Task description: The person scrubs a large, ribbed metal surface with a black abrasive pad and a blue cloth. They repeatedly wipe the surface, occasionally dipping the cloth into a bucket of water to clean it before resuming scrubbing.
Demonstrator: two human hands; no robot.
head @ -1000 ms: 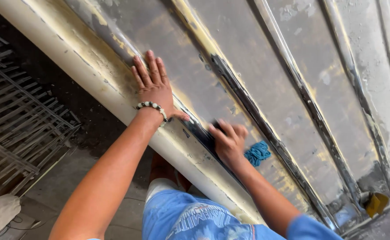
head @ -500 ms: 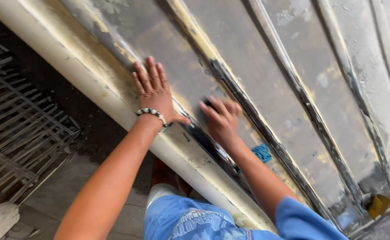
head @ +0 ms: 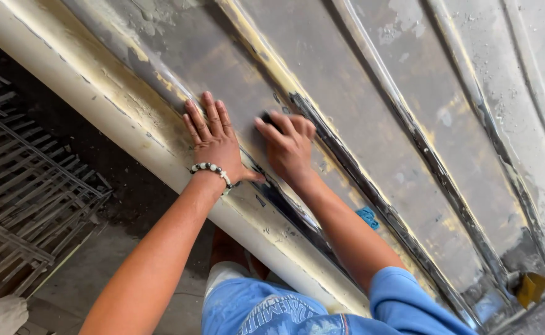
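My left hand lies flat on a worn grey metal panel with raised ribs, fingers spread, and wears a bead bracelet at the wrist. Just to its right, my right hand presses a small dark sanding pad against the panel beside a dark rib. Only the pad's edge shows past my fingertips. A small blue piece rests on the panel behind my right forearm.
The panel's cream-painted edge runs diagonally from upper left to lower right. A stack of metal grilles lies on the floor at left. A yellow object sits at the panel's lower right. My blue shorts are below.
My right hand has slid up and to the left along the panel with the pad, leaving the blue piece behind. My left hand has stayed flat in place.
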